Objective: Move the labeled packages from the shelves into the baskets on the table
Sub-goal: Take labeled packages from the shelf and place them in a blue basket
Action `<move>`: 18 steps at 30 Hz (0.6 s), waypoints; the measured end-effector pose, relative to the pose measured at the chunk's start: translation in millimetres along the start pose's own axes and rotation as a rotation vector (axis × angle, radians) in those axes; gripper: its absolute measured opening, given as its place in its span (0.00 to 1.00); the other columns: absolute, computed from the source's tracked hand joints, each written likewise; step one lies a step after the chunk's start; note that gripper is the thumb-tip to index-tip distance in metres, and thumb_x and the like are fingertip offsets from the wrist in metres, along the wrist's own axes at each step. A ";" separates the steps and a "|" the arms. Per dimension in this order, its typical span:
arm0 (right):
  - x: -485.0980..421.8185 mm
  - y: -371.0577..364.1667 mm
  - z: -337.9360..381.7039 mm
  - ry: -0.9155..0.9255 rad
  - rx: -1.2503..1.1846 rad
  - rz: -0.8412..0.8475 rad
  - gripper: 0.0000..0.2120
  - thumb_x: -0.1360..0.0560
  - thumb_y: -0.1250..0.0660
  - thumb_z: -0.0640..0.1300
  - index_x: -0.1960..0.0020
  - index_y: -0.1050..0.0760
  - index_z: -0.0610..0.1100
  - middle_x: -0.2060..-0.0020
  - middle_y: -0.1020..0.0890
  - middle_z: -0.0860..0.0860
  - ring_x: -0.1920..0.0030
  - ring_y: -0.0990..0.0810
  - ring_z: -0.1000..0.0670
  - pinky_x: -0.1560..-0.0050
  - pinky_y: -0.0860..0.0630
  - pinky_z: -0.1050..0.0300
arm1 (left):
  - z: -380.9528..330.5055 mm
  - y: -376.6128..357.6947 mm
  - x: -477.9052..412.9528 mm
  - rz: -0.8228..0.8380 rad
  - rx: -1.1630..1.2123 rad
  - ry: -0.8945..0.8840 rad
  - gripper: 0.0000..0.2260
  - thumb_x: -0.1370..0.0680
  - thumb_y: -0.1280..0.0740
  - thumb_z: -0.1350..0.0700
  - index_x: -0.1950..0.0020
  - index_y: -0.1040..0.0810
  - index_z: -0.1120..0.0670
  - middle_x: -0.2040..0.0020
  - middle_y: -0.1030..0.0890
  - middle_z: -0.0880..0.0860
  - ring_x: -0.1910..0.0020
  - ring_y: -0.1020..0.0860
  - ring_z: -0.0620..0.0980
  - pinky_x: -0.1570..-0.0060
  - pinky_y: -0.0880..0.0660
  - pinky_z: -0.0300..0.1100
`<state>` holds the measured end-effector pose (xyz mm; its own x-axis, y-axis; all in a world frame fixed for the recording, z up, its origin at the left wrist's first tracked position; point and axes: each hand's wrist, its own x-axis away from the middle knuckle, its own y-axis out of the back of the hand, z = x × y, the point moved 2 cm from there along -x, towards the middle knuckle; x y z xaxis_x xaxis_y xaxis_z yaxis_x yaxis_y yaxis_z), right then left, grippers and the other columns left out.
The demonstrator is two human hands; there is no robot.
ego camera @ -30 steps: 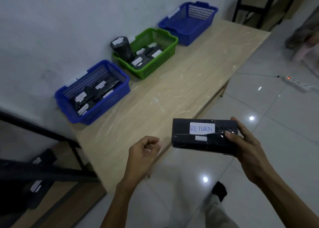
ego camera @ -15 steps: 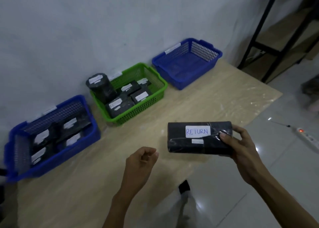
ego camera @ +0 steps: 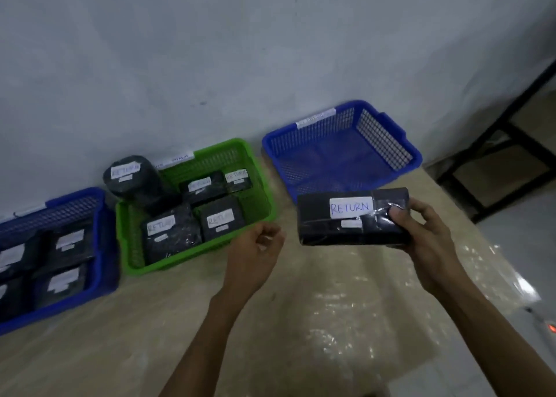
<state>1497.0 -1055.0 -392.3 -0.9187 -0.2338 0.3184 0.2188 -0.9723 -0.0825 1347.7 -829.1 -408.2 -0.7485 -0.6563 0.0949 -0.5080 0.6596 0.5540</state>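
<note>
My right hand (ego camera: 427, 240) grips the right end of a black wrapped package (ego camera: 325, 225) with a white label reading RETURN, holding it above the wooden table (ego camera: 301, 321) in front of the right blue basket (ego camera: 388, 138), which holds nothing. My left hand (ego camera: 255, 252) hovers empty with fingers loosely curled, just right of the green basket (ego camera: 261, 183). That green basket holds several black packages labelled RETURN, one a rounded bundle (ego camera: 132, 180) leaning at its back left. A left blue basket (ego camera: 102, 246) holds several labelled black packages.
All three baskets stand in a row against the grey wall (ego camera: 240, 50). A black metal shelf frame (ego camera: 493, 144) stands at the right beyond the table's end. A power strip with a red light (ego camera: 550, 327) lies on the tiled floor at the right.
The view has drawn closer to the table and turned toward the baskets. My right hand has carried the RETURN package over the table, up to the baskets. My left hand stays empty.
</note>
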 end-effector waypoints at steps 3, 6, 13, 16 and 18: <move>-66.3 -0.2 13.0 -0.006 0.036 0.064 0.19 0.28 0.30 0.45 0.39 0.27 0.43 0.50 0.17 0.45 0.53 0.17 0.46 0.55 0.20 0.49 | -14.1 -26.3 -42.2 -0.078 -0.147 -0.037 0.05 0.25 0.30 0.54 0.51 0.19 0.53 0.56 0.18 0.49 0.55 0.21 0.47 0.55 0.27 0.41; -131.9 -6.2 19.3 -0.036 0.036 0.130 0.22 0.29 0.29 0.45 0.37 0.28 0.42 0.45 0.19 0.45 0.49 0.18 0.45 0.56 0.19 0.49 | -26.0 -52.5 -74.6 -0.185 -0.415 -0.071 0.13 0.27 0.30 0.49 0.47 0.19 0.54 0.50 0.19 0.53 0.49 0.23 0.55 0.48 0.35 0.46; -239.2 -37.6 5.7 -0.100 0.140 0.197 0.14 0.27 0.29 0.43 0.43 0.26 0.45 0.47 0.20 0.48 0.49 0.19 0.48 0.62 0.19 0.59 | -17.0 -96.4 -114.7 -0.003 -0.742 -0.008 0.45 0.35 0.46 0.24 0.28 0.33 0.54 0.29 0.32 0.56 0.29 0.37 0.53 0.27 0.62 0.59; -267.2 -53.4 -12.8 -0.188 0.198 0.187 0.17 0.27 0.29 0.45 0.40 0.28 0.46 0.44 0.21 0.47 0.49 0.20 0.48 0.63 0.21 0.59 | -17.2 -106.0 -112.7 0.028 -0.798 -0.009 0.54 0.40 0.47 0.19 0.26 0.36 0.56 0.26 0.35 0.59 0.26 0.39 0.56 0.30 0.71 0.55; -277.1 -66.5 -23.0 -0.238 0.273 0.241 0.18 0.25 0.32 0.47 0.37 0.29 0.45 0.40 0.23 0.46 0.48 0.22 0.48 0.58 0.21 0.55 | -13.5 -108.8 -113.0 0.064 -0.851 -0.001 0.56 0.40 0.46 0.19 0.26 0.35 0.58 0.27 0.35 0.61 0.26 0.37 0.60 0.29 0.68 0.57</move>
<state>1729.4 -925.4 -496.8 -0.7364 -0.4180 0.5319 0.5258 -0.8484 0.0612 1493.3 -831.7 -468.1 -0.7653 -0.6268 0.1465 0.0282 0.1948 0.9804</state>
